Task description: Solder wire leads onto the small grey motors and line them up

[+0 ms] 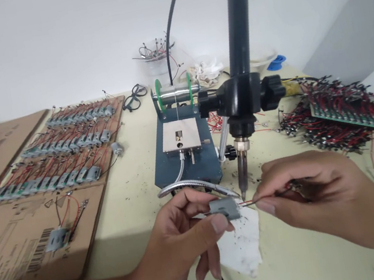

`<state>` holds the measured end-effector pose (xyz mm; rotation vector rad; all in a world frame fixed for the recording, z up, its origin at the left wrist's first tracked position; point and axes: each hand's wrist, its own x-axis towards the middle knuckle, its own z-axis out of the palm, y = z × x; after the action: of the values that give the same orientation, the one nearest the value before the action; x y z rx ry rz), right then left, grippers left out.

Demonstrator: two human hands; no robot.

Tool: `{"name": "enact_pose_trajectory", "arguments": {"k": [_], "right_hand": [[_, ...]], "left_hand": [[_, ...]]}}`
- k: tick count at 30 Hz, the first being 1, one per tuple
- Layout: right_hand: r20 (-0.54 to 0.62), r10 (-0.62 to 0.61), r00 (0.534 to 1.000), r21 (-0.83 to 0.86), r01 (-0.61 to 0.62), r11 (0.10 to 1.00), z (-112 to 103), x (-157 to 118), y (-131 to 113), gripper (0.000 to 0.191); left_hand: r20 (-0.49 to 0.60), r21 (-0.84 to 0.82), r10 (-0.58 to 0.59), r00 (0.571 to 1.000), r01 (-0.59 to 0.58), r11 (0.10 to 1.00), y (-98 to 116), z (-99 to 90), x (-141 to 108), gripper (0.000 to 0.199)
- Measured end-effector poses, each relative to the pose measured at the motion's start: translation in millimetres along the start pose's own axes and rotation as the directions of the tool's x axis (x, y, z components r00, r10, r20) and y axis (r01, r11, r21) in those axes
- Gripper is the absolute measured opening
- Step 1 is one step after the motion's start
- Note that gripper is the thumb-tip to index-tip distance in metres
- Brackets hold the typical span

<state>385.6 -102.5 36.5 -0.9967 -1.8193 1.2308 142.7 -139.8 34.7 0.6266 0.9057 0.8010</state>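
My left hand [192,234] grips a small grey motor [224,208] between thumb and fingers, at the middle of the view. To its right, my right hand [306,191] pinches thin red and dark wires [248,203] that reach the motor's right end. Just above those wires is the tip of a soldering iron [243,188], mounted upright on a black clamp [242,95]. A curved metal feed tube [197,182] runs from the blue solder feeder [186,159] toward the tip. Below the motor lies a stained white paper [243,250].
Cardboard sheets [25,267] at the left carry rows of grey motors [47,182] with wires. Glasses [133,99] lie behind. A green circuit board [359,118] and bundled red and black wires [315,133] are at the right.
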Motion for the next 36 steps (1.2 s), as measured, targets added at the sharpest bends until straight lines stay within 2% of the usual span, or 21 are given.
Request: {"name": "enact_pose_trajectory", "arguments": {"k": [8, 21, 30, 36], "right_hand": [[-0.051, 0.003, 0.999, 0.064, 0.0, 0.998, 1, 8, -8, 0.004], [-0.082, 0.056, 0.995, 0.171, -0.042, 0.984, 3, 9, -12, 0.013], [-0.038, 0.124, 0.992, 0.296, -0.107, 0.949, 4, 6, -7, 0.015], [-0.011, 0.148, 0.989, 0.255, -0.14, 0.957, 2, 4, -3, 0.011]], "left_hand": [[-0.007, 0.008, 0.024, 1.0, -0.024, 1.0, 3, -0.7, -2, 0.031], [0.086, 0.009, 0.075, 0.993, -0.076, 0.997, 4, -0.7, -2, 0.03], [0.027, 0.009, 0.06, 0.998, -0.06, 0.998, 5, -1.9, 0, 0.037], [0.009, 0.031, 0.05, 0.999, -0.05, 0.998, 5, -0.4, 0, 0.035]]}}
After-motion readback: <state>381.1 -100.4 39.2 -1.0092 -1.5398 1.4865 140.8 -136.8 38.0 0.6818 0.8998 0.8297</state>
